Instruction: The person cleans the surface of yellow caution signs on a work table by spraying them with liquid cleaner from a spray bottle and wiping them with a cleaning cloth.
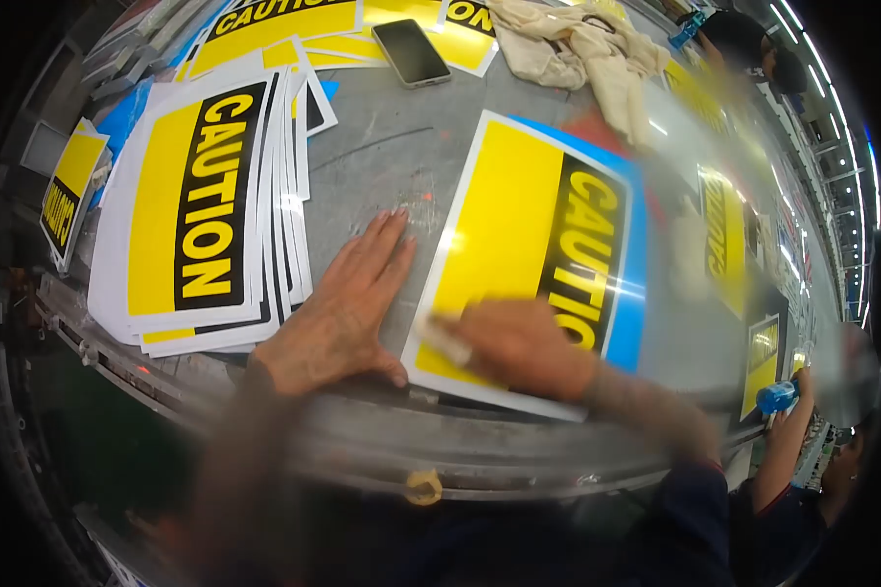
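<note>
Both hands rest at the frame's lower middle: left hand [347, 308] flat and open on the counter [382, 157], right hand [519, 342] blurred, pressing something pale onto the caution sign [519, 225]; its grip is unclear.

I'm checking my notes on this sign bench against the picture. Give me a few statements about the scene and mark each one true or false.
1. The left hand lies flat on the grey table. True.
2. The right hand rests on the yellow CAUTION sign. True.
3. The phone lies on the stack of signs. False: it lies beyond the stack, at the table's far side.
4. The cloth covers the stack of signs. False: it lies at the far side, right of the phone.
5. A co-worker holds a blue bottle. True.
</note>
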`<act>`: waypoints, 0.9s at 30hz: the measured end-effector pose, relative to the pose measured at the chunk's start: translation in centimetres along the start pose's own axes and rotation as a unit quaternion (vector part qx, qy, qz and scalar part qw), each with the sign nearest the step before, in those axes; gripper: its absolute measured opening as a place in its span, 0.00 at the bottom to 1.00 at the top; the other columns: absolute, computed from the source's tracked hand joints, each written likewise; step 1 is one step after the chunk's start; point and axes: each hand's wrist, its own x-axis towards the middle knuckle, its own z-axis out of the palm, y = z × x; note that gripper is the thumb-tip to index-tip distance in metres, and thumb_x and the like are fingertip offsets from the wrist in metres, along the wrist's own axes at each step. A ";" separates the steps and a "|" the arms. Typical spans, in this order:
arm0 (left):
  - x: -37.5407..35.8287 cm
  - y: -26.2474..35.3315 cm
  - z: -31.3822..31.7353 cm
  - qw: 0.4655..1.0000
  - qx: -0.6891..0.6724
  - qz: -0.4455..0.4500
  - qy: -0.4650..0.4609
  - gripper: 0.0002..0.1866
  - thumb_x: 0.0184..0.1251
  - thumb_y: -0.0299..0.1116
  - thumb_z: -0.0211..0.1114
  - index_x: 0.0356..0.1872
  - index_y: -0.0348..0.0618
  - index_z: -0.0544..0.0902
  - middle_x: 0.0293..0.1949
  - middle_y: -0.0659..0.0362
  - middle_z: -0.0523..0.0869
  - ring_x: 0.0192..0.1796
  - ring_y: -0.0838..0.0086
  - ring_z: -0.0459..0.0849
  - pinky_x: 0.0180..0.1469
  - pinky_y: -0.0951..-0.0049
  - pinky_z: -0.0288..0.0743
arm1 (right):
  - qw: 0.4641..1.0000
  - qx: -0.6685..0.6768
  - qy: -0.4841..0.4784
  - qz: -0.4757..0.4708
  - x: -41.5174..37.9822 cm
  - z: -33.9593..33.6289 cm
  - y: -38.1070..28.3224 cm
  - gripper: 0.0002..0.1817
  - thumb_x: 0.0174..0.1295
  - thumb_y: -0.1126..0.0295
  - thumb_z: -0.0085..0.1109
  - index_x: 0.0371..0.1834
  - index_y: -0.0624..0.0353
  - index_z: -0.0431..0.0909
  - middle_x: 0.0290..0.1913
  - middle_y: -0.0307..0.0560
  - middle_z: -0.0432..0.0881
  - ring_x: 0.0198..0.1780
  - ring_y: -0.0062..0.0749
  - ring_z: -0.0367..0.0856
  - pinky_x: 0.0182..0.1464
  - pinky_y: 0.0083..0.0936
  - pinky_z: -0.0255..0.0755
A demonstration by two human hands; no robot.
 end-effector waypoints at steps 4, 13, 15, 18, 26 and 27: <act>-0.3 0.2 0.4 0.999 0.042 -0.024 -0.008 0.85 0.25 0.57 0.96 0.89 0.28 0.57 0.92 0.35 0.48 0.94 0.38 0.42 0.94 0.43 0.45 | 0.989 -0.051 0.006 0.139 2.4 -1.0 2.8 0.19 0.72 0.59 0.70 0.64 0.47 0.89 0.39 0.38 0.89 0.36 0.32 0.91 0.35 0.32 0.84; -0.5 0.1 0.5 0.998 0.036 -0.045 -0.008 0.87 0.25 0.61 0.94 0.90 0.29 0.55 0.93 0.36 0.45 0.95 0.39 0.37 0.94 0.39 0.43 | 0.994 -0.056 -0.023 0.086 3.1 -0.8 5.3 0.21 0.68 0.66 0.70 0.65 0.45 0.90 0.42 0.40 0.84 0.45 0.33 0.91 0.43 0.35 0.86; -0.3 0.0 0.2 0.998 0.037 -0.050 -0.007 0.86 0.26 0.61 0.94 0.90 0.31 0.55 0.93 0.36 0.45 0.95 0.39 0.37 0.94 0.38 0.42 | 0.999 0.000 -0.018 0.030 3.1 -0.2 3.4 0.23 0.66 0.68 0.71 0.66 0.44 0.90 0.44 0.40 0.84 0.47 0.34 0.91 0.45 0.36 0.86; -0.3 0.2 0.1 0.998 0.032 -0.056 -0.021 0.85 0.28 0.61 0.94 0.91 0.36 0.55 0.93 0.37 0.45 0.95 0.38 0.37 0.93 0.37 0.42 | 0.999 0.020 -0.008 0.034 3.3 -0.2 4.6 0.25 0.62 0.69 0.75 0.65 0.43 0.92 0.50 0.40 0.87 0.50 0.37 0.92 0.49 0.37 0.88; -0.1 0.9 -0.5 0.997 0.002 -0.051 -0.052 0.73 0.35 0.55 0.95 0.91 0.61 0.66 0.94 0.39 0.45 0.94 0.31 0.36 0.91 0.26 0.41 | 0.989 -0.016 0.082 0.123 5.9 -0.3 10.3 0.15 0.64 0.73 0.73 0.54 0.51 0.91 0.55 0.44 0.89 0.47 0.49 0.94 0.47 0.42 0.88; -0.1 0.8 -0.5 0.997 0.010 -0.046 -0.060 0.72 0.35 0.56 0.95 0.91 0.61 0.66 0.94 0.39 0.45 0.94 0.31 0.36 0.90 0.25 0.41 | 0.983 -0.038 0.084 0.157 6.4 -0.5 12.0 0.13 0.65 0.73 0.73 0.53 0.52 0.90 0.55 0.44 0.89 0.46 0.50 0.94 0.46 0.42 0.88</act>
